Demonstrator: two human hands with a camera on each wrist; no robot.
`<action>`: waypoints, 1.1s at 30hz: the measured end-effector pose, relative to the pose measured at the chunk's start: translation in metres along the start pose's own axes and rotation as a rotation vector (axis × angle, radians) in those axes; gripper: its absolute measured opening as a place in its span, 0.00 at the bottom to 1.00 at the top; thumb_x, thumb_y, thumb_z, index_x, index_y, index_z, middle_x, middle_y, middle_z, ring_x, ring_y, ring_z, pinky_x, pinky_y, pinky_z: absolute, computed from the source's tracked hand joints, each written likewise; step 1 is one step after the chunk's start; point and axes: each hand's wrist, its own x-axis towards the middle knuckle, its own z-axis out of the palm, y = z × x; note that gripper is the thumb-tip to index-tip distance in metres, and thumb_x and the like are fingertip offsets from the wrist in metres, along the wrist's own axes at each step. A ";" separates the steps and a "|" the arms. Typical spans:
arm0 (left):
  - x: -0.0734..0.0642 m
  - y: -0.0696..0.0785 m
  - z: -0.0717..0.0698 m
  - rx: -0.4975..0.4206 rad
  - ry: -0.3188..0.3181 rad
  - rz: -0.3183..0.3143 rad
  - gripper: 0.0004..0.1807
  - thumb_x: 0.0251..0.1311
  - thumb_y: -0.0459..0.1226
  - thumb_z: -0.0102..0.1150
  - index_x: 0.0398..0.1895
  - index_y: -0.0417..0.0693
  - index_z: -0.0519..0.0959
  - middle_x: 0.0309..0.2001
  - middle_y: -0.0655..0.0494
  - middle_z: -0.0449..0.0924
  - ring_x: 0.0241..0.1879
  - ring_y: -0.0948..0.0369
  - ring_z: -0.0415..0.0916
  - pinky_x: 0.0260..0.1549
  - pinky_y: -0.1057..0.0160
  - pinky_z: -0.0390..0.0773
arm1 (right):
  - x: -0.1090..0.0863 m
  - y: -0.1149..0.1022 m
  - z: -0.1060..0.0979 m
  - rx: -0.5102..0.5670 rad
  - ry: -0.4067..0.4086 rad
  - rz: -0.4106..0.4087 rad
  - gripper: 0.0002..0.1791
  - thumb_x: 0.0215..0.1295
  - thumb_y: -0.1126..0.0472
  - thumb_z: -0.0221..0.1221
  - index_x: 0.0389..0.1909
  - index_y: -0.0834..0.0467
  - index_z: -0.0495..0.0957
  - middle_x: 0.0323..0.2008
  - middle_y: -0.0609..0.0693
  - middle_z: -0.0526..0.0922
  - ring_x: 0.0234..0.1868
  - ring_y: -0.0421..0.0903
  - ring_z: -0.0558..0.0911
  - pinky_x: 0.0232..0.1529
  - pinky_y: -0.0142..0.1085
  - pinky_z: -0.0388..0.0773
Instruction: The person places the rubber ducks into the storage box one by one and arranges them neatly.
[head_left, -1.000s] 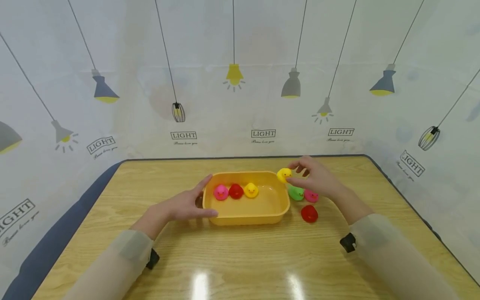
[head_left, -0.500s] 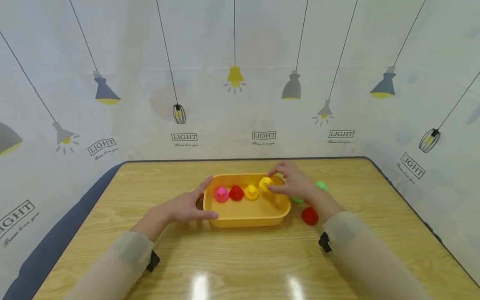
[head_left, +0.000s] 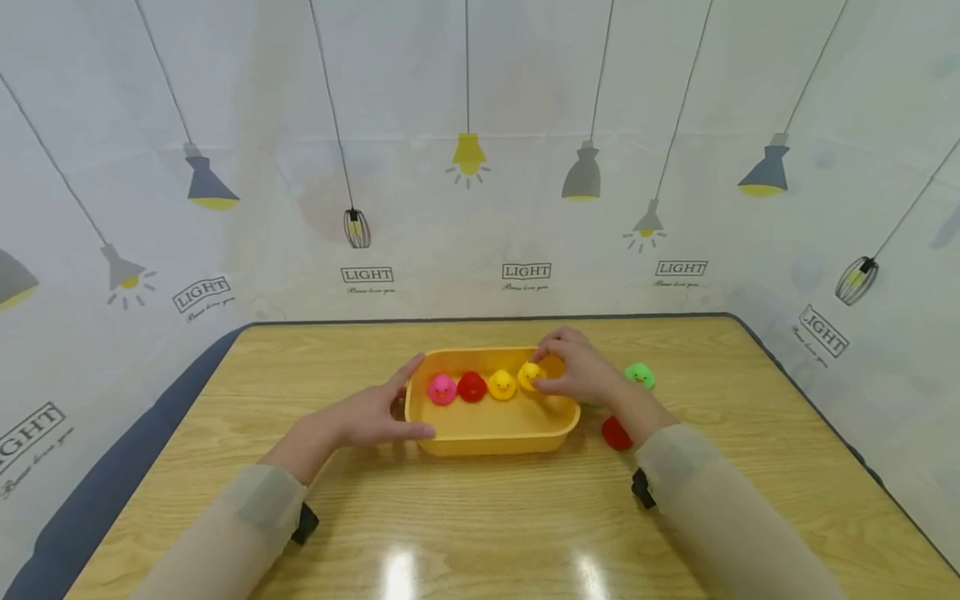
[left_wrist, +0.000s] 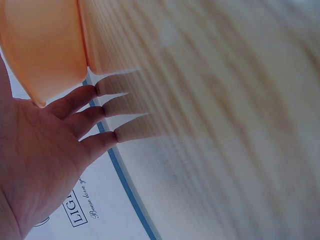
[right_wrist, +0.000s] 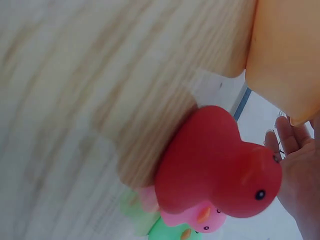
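Observation:
A yellow-orange plastic tub [head_left: 487,444] stands mid-table. My left hand [head_left: 367,415] holds its left end, thumb on the near rim and index finger at the far corner. The left wrist view shows the other fingers [left_wrist: 92,120] spread out beside the tub. Inside, a pink rubber duck [head_left: 442,389], a red one [head_left: 472,387] and a yellow one [head_left: 502,385] sit in a row. My right hand [head_left: 576,367] pinches another yellow duck [head_left: 529,376] low in the tub, right of the row. Its fingers partly cover that duck.
Right of the tub lie a green duck [head_left: 640,375] and a red duck [head_left: 617,434], partly under my right forearm. A pink duck [right_wrist: 195,216] shows behind the red one in the right wrist view. A printed cloth backdrop [head_left: 480,217] rises behind the table.
My right hand has carried the yellow duck left over the tub's right end and lowered it beside the other yellow duck. My left hand has stayed on the tub.

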 end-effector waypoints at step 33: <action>0.001 -0.001 0.002 0.017 0.010 0.020 0.69 0.59 0.74 0.68 0.91 0.76 0.32 0.82 0.37 0.68 0.77 0.39 0.72 0.80 0.33 0.66 | 0.001 -0.011 0.005 -0.142 -0.083 0.083 0.19 0.67 0.47 0.76 0.53 0.49 0.86 0.70 0.58 0.77 0.73 0.63 0.70 0.80 0.64 0.61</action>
